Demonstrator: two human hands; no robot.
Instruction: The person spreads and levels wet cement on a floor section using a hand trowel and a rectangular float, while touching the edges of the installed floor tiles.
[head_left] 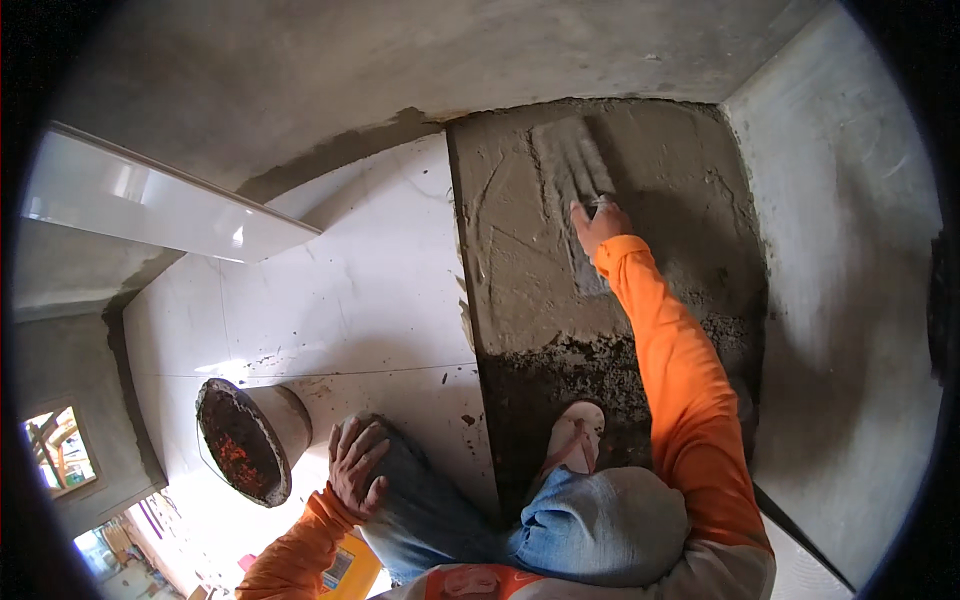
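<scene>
My right hand [601, 224] is closed round the handle of a long flat plastering trowel [572, 160], whose blade lies on a bed of wet grey mortar [680, 160]. The mortar is smoothed in the far part and rough and dark along its near edge, close to my sandalled foot [577, 432]. My left hand [357, 464] rests on my bent knee in blue jeans, fingers spread, holding nothing. Just left of that hand, a bucket [285, 420] with a mortar-crusted rim stands on the tiles.
White floor tiles [330, 300] border the mortar on the left, with crumbs scattered on them. A white tile panel [150, 200] juts out at upper left. Grey plastered walls rise at the back and the right [850, 270]. Beside my left forearm lies a yellow object [355, 565].
</scene>
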